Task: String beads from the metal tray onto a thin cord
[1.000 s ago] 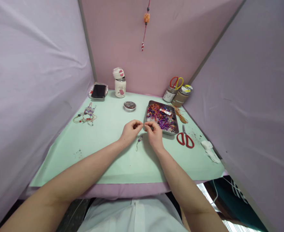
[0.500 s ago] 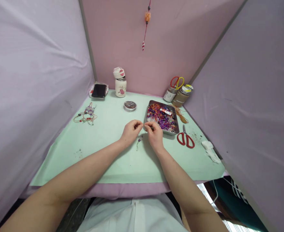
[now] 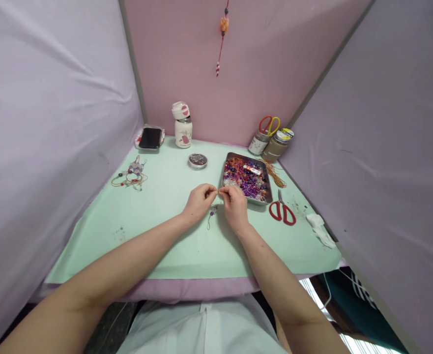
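My left hand (image 3: 200, 202) and my right hand (image 3: 234, 204) meet over the middle of the table, fingertips almost touching. Both are closed in a pinch; whatever lies between the fingers is too small to make out. Just below them is a small beaded strap (image 3: 213, 211) with purple and clear beads and a thin cord loop at its lower end. Whether its upper end runs up to my fingers cannot be seen. Beside my right hand stands a metal tray (image 3: 259, 201) full of purple, red and clear beads, with a small red-and-white tube (image 3: 252, 170) on top.
Red-handled scissors (image 3: 283, 211) and a crumpled white cloth (image 3: 320, 230) lie at right. Behind are a thread bundle (image 3: 275, 174), jars (image 3: 278, 145), a round tin (image 3: 197, 161), a white bottle (image 3: 183, 132) and a phone (image 3: 151, 138). Beaded cords (image 3: 130, 178) lie at left.
My fingertips have shifted very slightly, still pinched close together. The whole view has moved a little; the things on the table stay in place.
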Available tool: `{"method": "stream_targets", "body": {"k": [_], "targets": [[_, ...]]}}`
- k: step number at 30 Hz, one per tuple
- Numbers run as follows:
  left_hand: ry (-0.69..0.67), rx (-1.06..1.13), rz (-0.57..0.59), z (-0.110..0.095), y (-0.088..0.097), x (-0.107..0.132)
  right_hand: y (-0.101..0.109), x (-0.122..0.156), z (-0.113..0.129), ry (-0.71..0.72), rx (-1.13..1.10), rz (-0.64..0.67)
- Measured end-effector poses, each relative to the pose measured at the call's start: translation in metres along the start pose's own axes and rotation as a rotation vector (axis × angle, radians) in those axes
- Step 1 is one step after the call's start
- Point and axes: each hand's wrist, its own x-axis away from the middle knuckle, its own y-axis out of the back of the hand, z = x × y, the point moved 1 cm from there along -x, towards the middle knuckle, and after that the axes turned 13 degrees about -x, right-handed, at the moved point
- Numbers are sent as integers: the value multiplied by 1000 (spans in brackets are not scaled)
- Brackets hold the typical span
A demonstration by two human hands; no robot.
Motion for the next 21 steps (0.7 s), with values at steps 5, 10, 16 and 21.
{"method": "stream_targets", "body": {"k": [5, 10, 16, 21], "targets": [[104, 270, 45, 4, -3, -3, -2, -2, 1, -103, -115, -65], [167, 474, 113, 7, -8, -4, -4, -3, -2, -267, -365, -88], [228, 688, 198, 3, -7, -3, -3, -4, 1, -360, -528, -105], [228, 712, 223, 2, -8, -3, -3, -4, 0, -342, -559, -90]]}}
